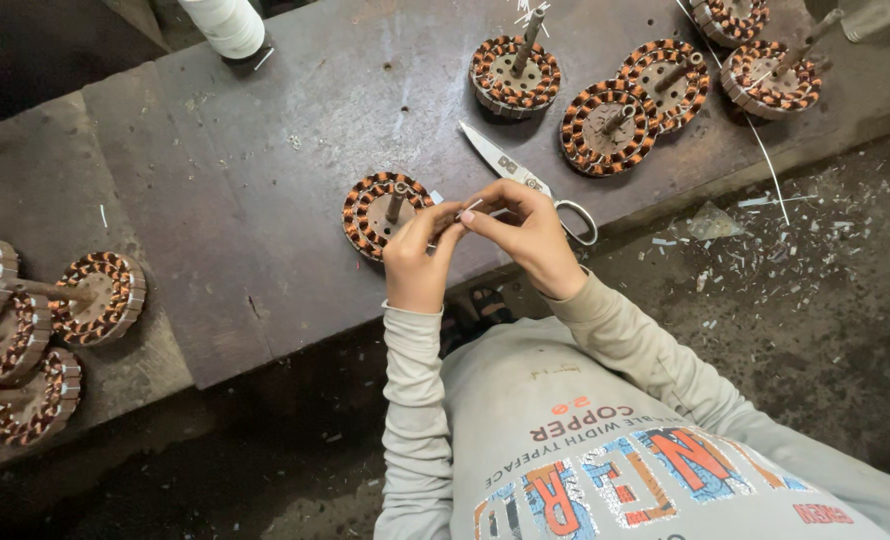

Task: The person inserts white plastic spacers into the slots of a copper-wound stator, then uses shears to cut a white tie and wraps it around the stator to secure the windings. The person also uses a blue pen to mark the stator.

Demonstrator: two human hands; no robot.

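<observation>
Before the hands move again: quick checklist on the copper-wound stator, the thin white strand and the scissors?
1. Both hands on the strand: left hand and right hand pinch a thin white strand between fingertips. Ok.
2. Round copper-wound stator with steel shaft lies flat on the dark metal bench, beside the left hand. Ok.
3. Strand joined to that stator's winding: cannot tell.
4. Steel scissors lie shut on the bench behind the right hand, untouched. Ok.
5. White thread spool upright at the far edge. Ok.
</observation>
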